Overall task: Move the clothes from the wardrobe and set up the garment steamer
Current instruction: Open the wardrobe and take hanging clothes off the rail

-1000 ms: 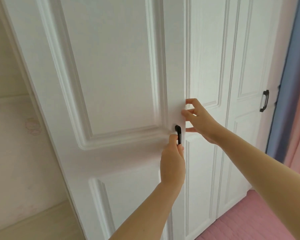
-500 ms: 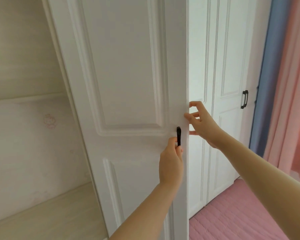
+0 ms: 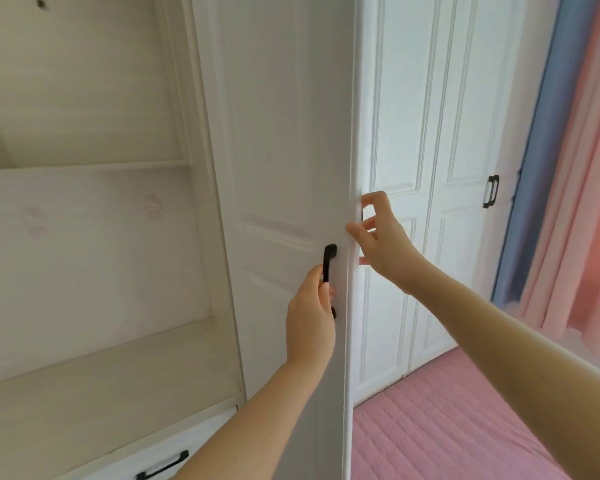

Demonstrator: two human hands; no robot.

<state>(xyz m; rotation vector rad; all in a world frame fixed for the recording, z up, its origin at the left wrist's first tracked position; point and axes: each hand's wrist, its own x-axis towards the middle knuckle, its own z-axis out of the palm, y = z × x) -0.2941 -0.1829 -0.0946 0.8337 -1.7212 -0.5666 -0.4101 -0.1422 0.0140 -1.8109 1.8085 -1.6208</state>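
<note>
A white panelled wardrobe door [image 3: 284, 140] stands swung open toward me, nearly edge-on. My left hand [image 3: 310, 320] grips its black handle [image 3: 329, 261] from below. My right hand [image 3: 383, 237] holds the door's free edge, thumb on the front face and fingers curled round the back. Left of the door the wardrobe's inside [image 3: 84, 254] shows pale shelves. No clothes or steamer show in the visible part.
A drawer with a black handle [image 3: 163, 465] sits below the open compartment. Two shut wardrobe doors [image 3: 440, 168] stand to the right, one with a black handle [image 3: 491, 191]. Blue and pink curtains [image 3: 568, 168] hang at far right over pink quilted bedding [image 3: 447, 427].
The door has swung further open toward me, uncovering more of the shelves and the drawer below. Both hands stayed on the door and moved with it.
</note>
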